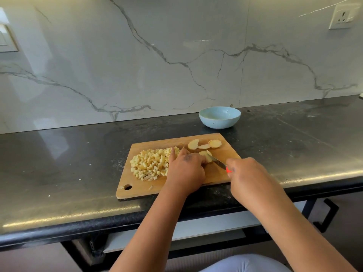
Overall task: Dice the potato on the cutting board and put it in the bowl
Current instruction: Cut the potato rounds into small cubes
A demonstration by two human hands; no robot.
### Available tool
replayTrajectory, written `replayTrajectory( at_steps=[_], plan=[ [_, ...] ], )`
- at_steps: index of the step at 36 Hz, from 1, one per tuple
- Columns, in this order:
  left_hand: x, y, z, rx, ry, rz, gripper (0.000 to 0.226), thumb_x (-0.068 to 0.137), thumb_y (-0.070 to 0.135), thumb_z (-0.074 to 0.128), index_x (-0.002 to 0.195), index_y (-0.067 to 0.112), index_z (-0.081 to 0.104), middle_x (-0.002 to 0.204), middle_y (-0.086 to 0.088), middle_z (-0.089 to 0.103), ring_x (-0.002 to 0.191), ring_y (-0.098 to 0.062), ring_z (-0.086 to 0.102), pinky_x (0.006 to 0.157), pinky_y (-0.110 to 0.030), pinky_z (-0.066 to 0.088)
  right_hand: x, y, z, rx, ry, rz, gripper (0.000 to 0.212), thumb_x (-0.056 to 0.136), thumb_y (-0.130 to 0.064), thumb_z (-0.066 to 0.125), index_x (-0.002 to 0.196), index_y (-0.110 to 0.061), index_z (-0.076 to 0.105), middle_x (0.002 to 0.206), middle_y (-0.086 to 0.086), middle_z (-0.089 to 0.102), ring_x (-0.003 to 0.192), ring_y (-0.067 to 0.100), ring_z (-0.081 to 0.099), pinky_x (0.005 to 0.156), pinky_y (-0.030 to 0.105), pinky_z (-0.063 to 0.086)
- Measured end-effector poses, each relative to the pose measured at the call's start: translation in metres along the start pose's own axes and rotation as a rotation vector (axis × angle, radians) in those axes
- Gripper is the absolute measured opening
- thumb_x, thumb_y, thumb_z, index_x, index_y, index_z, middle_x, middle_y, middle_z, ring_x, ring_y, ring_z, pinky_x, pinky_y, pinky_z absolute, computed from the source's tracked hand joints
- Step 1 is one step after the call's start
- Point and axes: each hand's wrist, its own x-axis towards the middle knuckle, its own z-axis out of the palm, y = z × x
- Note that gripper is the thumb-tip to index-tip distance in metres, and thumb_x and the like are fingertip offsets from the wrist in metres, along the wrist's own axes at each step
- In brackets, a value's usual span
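While slices remain, dicing continues at the cutting board [216, 174] right edge.
Left hand [185, 169] pins potato slices [206, 155]; right hand [248, 176] grips knife [218, 162]; bowl [219, 117] awaits transfer.

I see a home kitchen: dark stone counter [59, 173], marble backsplash [137, 55], wall socket [342, 16], wooden cutting board [157, 191].

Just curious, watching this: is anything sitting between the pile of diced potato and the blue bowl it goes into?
Partly: uncut potato slices lie on the cutting board between the diced potato and bowl. The counter gap looks bare.
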Motion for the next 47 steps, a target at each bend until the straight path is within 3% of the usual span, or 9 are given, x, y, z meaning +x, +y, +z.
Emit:
replayTrajectory(
  at_steps=[3,8,14,18,23,29,36,43,47],
  plan=[
    [0.001,-0.001,0.001,0.000,0.018,0.008,0.038,0.093,0.013,0.038,0.114,0.029,0.066,0.120,0.007,0.065,0.127,-0.018,0.038,0.121,-0.048,-0.003,-0.001,0.001,-0.004,-0.016,-0.002,0.014,0.020,0.090,-0.002,0.045,0.077,-0.017,0.045,0.067,-0.002,0.042,0.054,0.011,0.034,0.048,0.025,0.024],
    [0.001,0.000,0.002,0.001,0.021,-0.007,0.038,0.092,0.012,0.037,0.112,0.025,0.067,0.119,0.006,0.065,0.125,-0.018,0.038,0.120,-0.046,-0.005,0.007,-0.009,0.013,-0.047,-0.031,-0.035,0.036,0.094,-0.006,0.039,0.068,-0.026,0.023,0.067,-0.002,0.041,0.055,0.011,0.039,0.047,0.025,0.027],
    [-0.001,-0.002,0.002,-0.016,0.047,0.010,0.038,0.093,0.013,0.039,0.116,0.025,0.067,0.119,0.006,0.065,0.126,-0.017,0.039,0.120,-0.046,-0.004,-0.005,0.002,-0.010,-0.059,-0.032,-0.005,0.024,0.089,-0.003,0.044,0.072,-0.018,0.039,0.067,-0.002,0.040,0.054,0.013,0.034,0.049,0.027,0.025],
    [-0.001,-0.001,0.003,-0.012,0.056,0.016,0.037,0.095,0.015,0.038,0.115,0.024,0.068,0.117,0.003,0.066,0.126,-0.017,0.039,0.120,-0.045,-0.003,-0.008,0.013,-0.022,-0.051,0.003,-0.004,0.007,0.093,-0.015,0.054,0.087,-0.018,0.057,0.074,-0.001,0.054,0.061,0.015,0.052,0.050,0.027,0.038],
    [-0.001,-0.001,0.005,-0.013,0.100,0.014,0.033,0.096,0.020,0.041,0.112,0.024,0.070,0.114,0.006,0.067,0.125,-0.016,0.040,0.122,-0.044,0.001,-0.007,0.018,-0.027,-0.003,0.087,-0.042,0.008,0.097,-0.024,0.052,0.094,-0.019,0.057,0.067,-0.002,0.048,0.053,0.011,0.042,0.044,0.024,0.025],
    [-0.001,-0.001,0.006,0.009,0.092,0.009,0.035,0.094,0.018,0.041,0.111,0.025,0.071,0.112,0.006,0.068,0.123,-0.018,0.041,0.121,-0.043,0.001,-0.005,0.010,-0.012,-0.006,0.028,-0.033,0.006,0.094,-0.015,0.053,0.089,-0.017,0.055,0.072,0.000,0.052,0.059,0.014,0.051,0.050,0.028,0.038],
    [-0.002,0.001,0.002,-0.005,0.074,0.005,0.037,0.094,0.015,0.041,0.115,0.027,0.069,0.115,0.005,0.067,0.124,-0.017,0.040,0.121,-0.043,0.000,-0.008,0.003,-0.009,-0.021,0.007,-0.026,0.007,0.092,-0.011,0.053,0.091,-0.018,0.051,0.068,-0.003,0.047,0.055,0.011,0.042,0.047,0.026,0.031],
    [-0.001,0.000,0.002,0.015,0.055,0.007,0.038,0.093,0.015,0.039,0.115,0.028,0.068,0.115,0.007,0.067,0.122,-0.018,0.040,0.121,-0.043,0.001,-0.008,-0.011,-0.005,-0.065,-0.035,-0.016,0.017,0.097,-0.009,0.037,0.086,-0.021,0.038,0.069,-0.003,0.041,0.055,0.008,0.036,0.045,0.022,0.023],
    [-0.001,0.000,0.000,0.034,0.014,0.012,0.042,0.092,0.013,0.039,0.118,0.032,0.066,0.116,0.009,0.065,0.122,-0.019,0.039,0.121,-0.046,-0.001,0.012,-0.021,0.006,-0.080,-0.076,-0.004,0.016,0.093,-0.004,0.038,0.090,-0.019,0.040,0.071,-0.002,0.043,0.058,0.009,0.040,0.049,0.024,0.032]
  ],
)
